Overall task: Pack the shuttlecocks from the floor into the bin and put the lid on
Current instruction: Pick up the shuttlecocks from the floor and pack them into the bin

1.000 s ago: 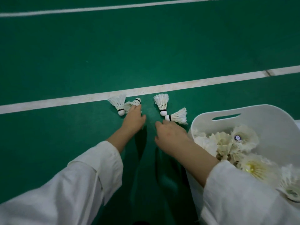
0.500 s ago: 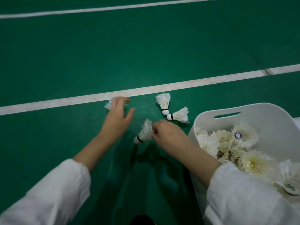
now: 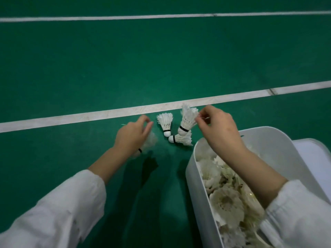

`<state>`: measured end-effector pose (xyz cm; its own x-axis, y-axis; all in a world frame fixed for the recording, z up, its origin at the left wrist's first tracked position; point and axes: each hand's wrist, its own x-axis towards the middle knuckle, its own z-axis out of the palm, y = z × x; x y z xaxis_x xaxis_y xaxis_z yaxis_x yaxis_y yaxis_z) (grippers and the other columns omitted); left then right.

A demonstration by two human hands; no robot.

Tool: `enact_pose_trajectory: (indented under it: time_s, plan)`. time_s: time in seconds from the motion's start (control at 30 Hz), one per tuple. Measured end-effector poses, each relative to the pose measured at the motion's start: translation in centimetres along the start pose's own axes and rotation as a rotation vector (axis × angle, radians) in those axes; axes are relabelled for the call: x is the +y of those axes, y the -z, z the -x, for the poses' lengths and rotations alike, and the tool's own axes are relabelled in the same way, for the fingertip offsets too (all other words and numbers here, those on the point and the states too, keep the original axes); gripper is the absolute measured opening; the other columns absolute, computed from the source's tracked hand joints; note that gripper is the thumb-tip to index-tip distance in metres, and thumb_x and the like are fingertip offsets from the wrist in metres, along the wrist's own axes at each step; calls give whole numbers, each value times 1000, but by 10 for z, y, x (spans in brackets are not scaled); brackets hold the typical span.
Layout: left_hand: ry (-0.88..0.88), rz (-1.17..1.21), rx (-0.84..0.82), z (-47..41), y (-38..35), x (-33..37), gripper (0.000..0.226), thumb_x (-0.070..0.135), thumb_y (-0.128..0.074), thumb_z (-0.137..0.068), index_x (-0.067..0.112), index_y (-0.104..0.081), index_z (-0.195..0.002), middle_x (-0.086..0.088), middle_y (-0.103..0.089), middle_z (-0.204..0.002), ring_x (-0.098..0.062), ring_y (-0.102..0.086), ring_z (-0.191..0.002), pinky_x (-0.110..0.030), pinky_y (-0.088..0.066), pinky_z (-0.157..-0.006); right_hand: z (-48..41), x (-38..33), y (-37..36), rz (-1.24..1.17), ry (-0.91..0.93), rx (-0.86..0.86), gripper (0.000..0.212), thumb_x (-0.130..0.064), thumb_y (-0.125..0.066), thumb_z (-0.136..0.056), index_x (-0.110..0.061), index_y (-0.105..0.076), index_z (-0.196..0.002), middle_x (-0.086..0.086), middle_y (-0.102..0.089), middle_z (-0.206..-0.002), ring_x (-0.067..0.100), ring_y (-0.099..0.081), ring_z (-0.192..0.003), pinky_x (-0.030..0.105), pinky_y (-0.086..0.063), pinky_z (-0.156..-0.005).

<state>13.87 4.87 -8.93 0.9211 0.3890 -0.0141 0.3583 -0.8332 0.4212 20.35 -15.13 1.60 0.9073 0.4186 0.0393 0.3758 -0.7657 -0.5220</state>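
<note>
Packing well along: white plastic bin (image 3: 195,176) heaped with feathered shuttlecocks (image 3: 225,203), two white shuttlecocks (image 3: 165,122) left on green court floor (image 3: 161,59), right hand (image 3: 218,127) fingers (image 3: 200,119) pinching a third shuttlecock (image 3: 188,119) by its feathers, left hand (image 3: 130,135) curled round a blurred fourth shuttlecock (image 3: 149,142), lid not on.

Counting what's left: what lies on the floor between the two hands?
Head view: two lie there, the left shuttlecock and the sideways shuttlecock. The right hand pinches a third shuttlecock; the left hand grips a blurred shuttlecock.
</note>
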Motion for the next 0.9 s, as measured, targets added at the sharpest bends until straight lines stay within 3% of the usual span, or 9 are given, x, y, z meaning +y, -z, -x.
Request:
enact_pose_trajectory:
  time_s: [0.1,0.23,0.37,0.43,0.53,0.6,0.77,0.83,0.9]
  plan:
    - [-311,-328,-255,-13,-16,58,41,34,-31,-99,30,-28,-140,-14,-65,-93,-31,-61,-84,-34,-43,-65,1,13,7,0,-54,10,14,-20,-53,-92,-8,-60,-93,6,-64,-91,23,-59,-86,36,-47,-76]
    - [-464,-516,-399,-22,-48,92,23,25,-36,-98,12,-56,-99,-9,-64,-100,-27,-62,-91,-36,-48,-75,9,23,10,-32,-65,22,11,-20,-53,-91,-10,-58,-89,4,-62,-86,21,-57,-82,33,-46,-72]
    - [-536,-589,-358,-17,-66,83,19,15,-42,-96,12,-55,-109,-6,-64,-102,-26,-64,-91,-33,-48,-71,14,27,14,-56,-35,-4,10,-20,-52,-92,-13,-55,-86,0,-59,-85,17,-54,-79,26,-38,-67]
    - [-496,-542,-305,-11,-65,78,19,13,-45,-94,13,-51,-112,-4,-66,-96,-24,-64,-80,-32,-48,-63,14,28,17,-85,-35,-1,10,-20,-52,-92,-13,-55,-86,1,-59,-87,17,-54,-81,28,-41,-69]
    - [-234,-325,-292,3,-46,71,19,18,-51,-92,16,-34,-101,-9,-65,-88,-23,-53,-62,-34,-44,-53,15,28,30,-162,-53,27,10,-20,-52,-92,-12,-56,-88,0,-60,-89,16,-56,-82,32,-50,-74]
    - [-83,-124,-204,20,-19,65,22,31,-52,-92,18,-34,-91,-10,-65,-82,-24,-49,-60,-32,-40,-53,18,27,46,-180,-41,55,10,-20,-52,-92,-12,-59,-90,0,-62,-91,13,-57,-83,22,-50,-71]
    - [-164,195,114,70,63,74,26,43,-59,-80,18,-52,-77,-2,-63,-58,-21,-51,-45,-33,-40,-45,44,35,111,-88,93,-5,9,-19,-55,-91,-14,-62,-94,-4,-62,-93,9,-59,-86,18,-47,-78]
    - [-196,288,112,81,88,96,30,46,-57,-75,17,-55,-72,-4,-59,-52,-23,-48,-43,-37,-40,-44,64,44,135,-24,136,-91,11,-19,-56,-90,-14,-64,-95,-5,-62,-95,7,-60,-86,15,-47,-81]
    - [-234,372,47,88,105,126,30,47,-59,-71,18,-58,-69,-4,-55,-49,-20,-47,-42,-29,-39,-42,87,59,151,69,157,-171,17,-21,-55,-89,-15,-68,-99,-6,-63,-100,6,-61,-86,8,-42,-83]
